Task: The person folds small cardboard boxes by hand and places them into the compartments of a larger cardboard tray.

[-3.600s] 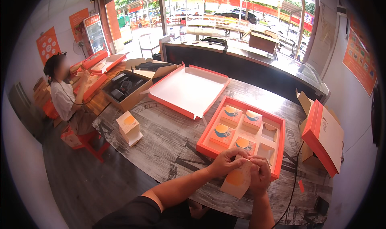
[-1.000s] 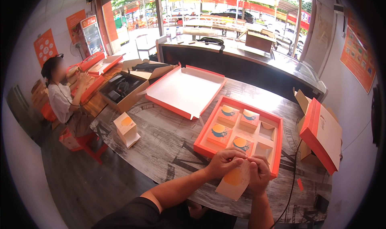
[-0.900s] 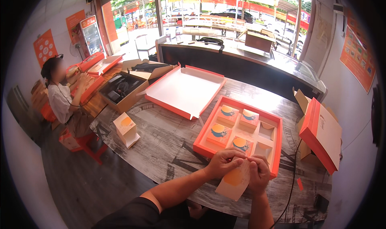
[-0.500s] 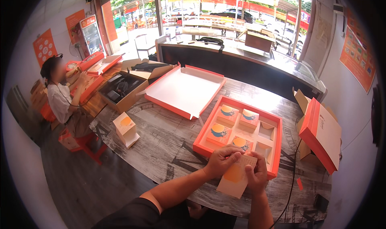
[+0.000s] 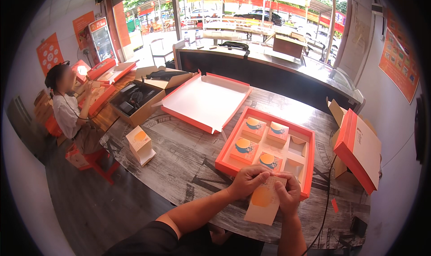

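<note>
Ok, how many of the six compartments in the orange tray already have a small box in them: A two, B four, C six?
B: in the orange tray, four compartments hold a small box, while the two on its right side are bare.

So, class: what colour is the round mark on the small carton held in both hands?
Orange, on a cream carton; the head view shows it.

Cream sleeve point(image 5: 262, 204) before orange tray point(image 5: 267, 150) (perhaps four filled); posters point(image 5: 398, 54) right.
</note>
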### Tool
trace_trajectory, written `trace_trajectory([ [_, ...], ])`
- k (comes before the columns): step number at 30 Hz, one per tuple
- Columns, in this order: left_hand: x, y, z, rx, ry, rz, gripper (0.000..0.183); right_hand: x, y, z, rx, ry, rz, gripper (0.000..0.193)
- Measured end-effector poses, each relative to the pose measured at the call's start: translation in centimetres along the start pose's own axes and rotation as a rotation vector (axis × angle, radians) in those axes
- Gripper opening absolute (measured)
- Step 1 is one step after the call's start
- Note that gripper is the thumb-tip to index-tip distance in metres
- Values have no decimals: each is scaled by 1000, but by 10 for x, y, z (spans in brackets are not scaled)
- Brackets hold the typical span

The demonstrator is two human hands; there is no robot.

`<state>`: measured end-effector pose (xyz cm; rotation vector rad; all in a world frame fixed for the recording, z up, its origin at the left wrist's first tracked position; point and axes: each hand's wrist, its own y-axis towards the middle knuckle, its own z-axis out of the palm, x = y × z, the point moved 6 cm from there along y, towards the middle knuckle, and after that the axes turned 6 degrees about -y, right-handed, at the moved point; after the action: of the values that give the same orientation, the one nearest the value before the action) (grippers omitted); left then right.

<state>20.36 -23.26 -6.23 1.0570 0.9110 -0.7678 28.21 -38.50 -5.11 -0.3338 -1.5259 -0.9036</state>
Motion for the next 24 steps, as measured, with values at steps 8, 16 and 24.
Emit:
trace_trajectory([
  [8,-9,0,5,130,84,184,31,-7,0,-5,-31,196,108,13],
  [16,-24,-4,11,268,212,285,86,-15,1,-13,-42,322,233,13],
  [24,-44,-3,23,386,251,417,111,-22,1,-21,-26,441,375,15],
])
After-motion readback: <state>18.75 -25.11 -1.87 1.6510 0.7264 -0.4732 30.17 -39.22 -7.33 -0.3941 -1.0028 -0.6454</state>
